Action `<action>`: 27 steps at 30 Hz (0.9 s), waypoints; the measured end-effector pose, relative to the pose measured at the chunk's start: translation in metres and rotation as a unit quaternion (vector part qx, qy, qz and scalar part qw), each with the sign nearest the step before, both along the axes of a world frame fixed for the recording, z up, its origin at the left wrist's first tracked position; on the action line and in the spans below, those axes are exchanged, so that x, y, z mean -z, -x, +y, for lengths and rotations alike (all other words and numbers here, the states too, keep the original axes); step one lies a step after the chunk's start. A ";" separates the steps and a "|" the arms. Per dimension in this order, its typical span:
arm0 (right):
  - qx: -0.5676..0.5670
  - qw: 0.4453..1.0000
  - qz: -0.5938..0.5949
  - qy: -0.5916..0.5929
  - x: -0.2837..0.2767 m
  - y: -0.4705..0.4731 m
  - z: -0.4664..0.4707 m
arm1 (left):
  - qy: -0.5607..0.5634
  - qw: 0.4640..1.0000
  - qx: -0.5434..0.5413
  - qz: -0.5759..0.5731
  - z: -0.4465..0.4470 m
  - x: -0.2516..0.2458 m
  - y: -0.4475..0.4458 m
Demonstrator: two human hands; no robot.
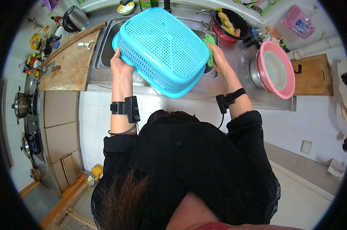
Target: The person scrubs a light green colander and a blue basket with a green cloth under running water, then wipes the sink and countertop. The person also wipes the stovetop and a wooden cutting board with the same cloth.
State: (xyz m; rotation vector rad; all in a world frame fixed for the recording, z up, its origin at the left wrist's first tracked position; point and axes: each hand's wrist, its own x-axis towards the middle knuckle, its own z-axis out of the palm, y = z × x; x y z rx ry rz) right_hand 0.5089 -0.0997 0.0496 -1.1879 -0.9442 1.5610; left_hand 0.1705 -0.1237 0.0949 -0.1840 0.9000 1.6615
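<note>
A blue perforated plastic basket (pixel 164 49) is held upside down and tilted above a double stainless steel sink (pixel 106 54). My left hand (pixel 120 63) grips its rim at the left side. At the right end, my right hand (pixel 217 57) holds a green cloth (pixel 209 47) against the basket's wall. Most fingers of my left hand are hidden under the rim. The basket covers much of both sink basins and whatever lies in them.
Left of the sink lies a wooden board (pixel 73 63) with a long rolling pin (pixel 75 41); an electric kettle (pixel 75 18) stands behind. To the right are a black basin (pixel 239 24) holding a plucked bird, a pink basin (pixel 288 72) and a cutting board (pixel 314 77).
</note>
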 end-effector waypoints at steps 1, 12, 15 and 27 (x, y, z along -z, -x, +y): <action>0.021 1.000 -0.004 -0.006 0.005 -0.003 -0.003 | 0.020 1.000 0.001 -0.017 -0.001 0.000 -0.002; 0.139 0.934 -0.226 -0.238 0.030 0.010 -0.038 | 0.038 0.999 -0.025 -0.021 0.016 0.002 -0.025; 0.151 0.915 -0.257 -0.272 0.004 0.023 -0.063 | 0.053 0.997 -0.035 -0.043 0.016 -0.001 -0.023; -0.117 0.532 -0.575 -0.610 -0.039 0.054 -0.088 | -0.087 0.986 -0.031 0.135 0.013 -0.023 -0.074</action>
